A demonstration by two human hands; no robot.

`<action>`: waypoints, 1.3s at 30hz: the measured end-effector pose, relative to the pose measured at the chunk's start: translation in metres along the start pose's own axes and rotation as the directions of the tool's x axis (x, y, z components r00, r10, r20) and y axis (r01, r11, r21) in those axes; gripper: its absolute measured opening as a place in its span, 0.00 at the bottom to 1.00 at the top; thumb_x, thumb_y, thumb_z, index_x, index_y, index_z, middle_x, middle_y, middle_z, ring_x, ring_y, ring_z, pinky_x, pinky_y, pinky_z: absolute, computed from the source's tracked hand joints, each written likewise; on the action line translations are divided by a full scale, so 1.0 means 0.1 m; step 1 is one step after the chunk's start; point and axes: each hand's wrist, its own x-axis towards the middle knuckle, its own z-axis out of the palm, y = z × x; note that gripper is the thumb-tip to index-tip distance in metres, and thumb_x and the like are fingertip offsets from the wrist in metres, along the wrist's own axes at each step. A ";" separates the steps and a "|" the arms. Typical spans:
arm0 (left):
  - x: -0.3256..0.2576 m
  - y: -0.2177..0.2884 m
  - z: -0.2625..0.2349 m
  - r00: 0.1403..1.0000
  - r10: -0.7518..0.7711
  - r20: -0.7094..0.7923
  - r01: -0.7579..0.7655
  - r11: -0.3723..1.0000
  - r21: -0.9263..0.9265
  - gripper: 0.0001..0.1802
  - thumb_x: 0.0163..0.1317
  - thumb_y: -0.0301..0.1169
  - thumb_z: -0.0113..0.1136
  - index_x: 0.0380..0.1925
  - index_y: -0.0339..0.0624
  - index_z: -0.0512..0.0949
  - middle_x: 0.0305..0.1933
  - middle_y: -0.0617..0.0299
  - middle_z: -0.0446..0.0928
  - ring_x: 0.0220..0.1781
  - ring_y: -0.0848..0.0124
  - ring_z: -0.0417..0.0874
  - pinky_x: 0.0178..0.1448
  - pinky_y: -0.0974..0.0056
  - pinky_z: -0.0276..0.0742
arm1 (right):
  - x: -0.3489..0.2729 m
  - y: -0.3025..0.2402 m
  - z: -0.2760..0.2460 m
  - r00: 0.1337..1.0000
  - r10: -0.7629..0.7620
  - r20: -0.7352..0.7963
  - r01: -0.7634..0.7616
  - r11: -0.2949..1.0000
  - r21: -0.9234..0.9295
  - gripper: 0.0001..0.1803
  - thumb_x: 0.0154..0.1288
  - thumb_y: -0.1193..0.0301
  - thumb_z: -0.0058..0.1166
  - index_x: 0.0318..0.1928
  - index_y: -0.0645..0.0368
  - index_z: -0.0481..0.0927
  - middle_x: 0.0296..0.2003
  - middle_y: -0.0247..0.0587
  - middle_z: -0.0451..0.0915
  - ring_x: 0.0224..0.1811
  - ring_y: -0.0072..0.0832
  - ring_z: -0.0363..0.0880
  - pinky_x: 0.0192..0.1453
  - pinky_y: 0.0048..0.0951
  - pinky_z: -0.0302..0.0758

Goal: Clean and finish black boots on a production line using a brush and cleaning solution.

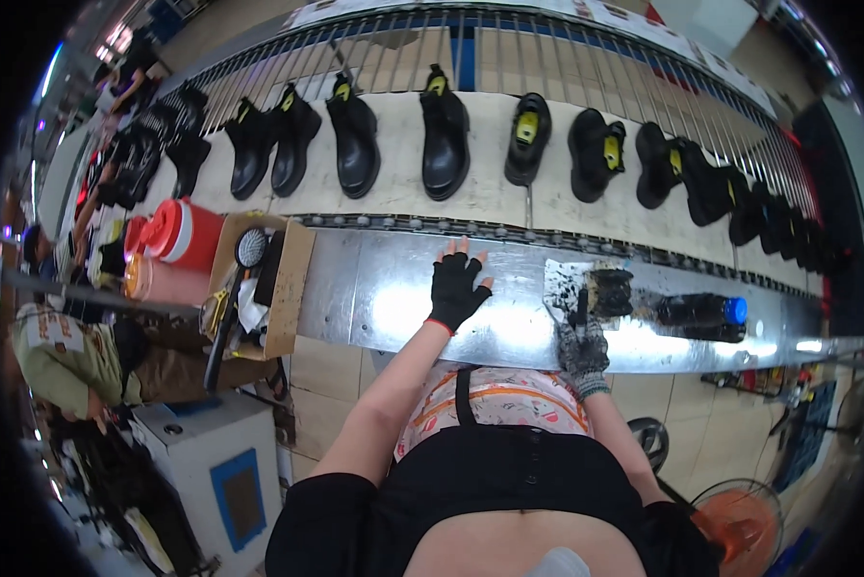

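My left hand (456, 287), in a black fingerless glove, rests flat with fingers spread on the shiny metal workbench (374, 298). My right hand (581, 344), in a grey knit glove stained black, grips a thin black tool whose tip dips toward a dirty white sheet (562, 281) smeared with black paste. A black-crusted pot (610, 291) stands just right of that sheet. Beyond the bench, a row of black boots with yellow tongues (446, 135) rides a pale conveyor belt (490, 197).
A dark bottle with a blue cap (703, 315) lies at the bench's right. A cardboard box (278, 279) with a brush and tools sits at the left, beside red and orange jugs (184, 234). A seated person (76, 356) is at far left. A fan (735, 524) stands lower right.
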 end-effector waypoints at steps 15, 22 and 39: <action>-0.04 -0.05 0.05 0.999 -0.012 -0.041 0.011 1.000 -0.020 0.29 0.52 0.45 0.62 0.55 0.53 0.72 0.67 0.45 0.59 0.69 0.47 0.57 0.69 0.44 0.53 | 0.01 -0.02 0.03 0.998 0.026 -0.058 -0.020 0.995 0.102 0.18 0.56 0.59 0.55 0.40 0.60 0.78 0.36 0.52 0.79 0.40 0.47 0.77 0.44 0.43 0.71; -0.06 -0.04 0.04 0.999 -0.030 -0.023 0.030 1.000 -0.001 0.29 0.52 0.46 0.61 0.55 0.54 0.72 0.67 0.46 0.58 0.69 0.48 0.57 0.69 0.44 0.52 | 0.00 -0.06 -0.01 0.997 0.080 0.024 -0.081 0.995 0.058 0.23 0.58 0.54 0.53 0.46 0.58 0.77 0.40 0.50 0.79 0.44 0.45 0.77 0.48 0.40 0.71; -0.02 -0.02 0.00 1.000 -0.015 0.000 0.015 1.000 0.000 0.29 0.54 0.45 0.60 0.56 0.52 0.71 0.67 0.45 0.58 0.69 0.47 0.57 0.70 0.45 0.50 | 0.00 0.01 0.06 0.997 0.033 -0.064 -0.026 0.994 0.102 0.19 0.57 0.59 0.58 0.44 0.58 0.77 0.38 0.49 0.80 0.42 0.43 0.78 0.46 0.39 0.72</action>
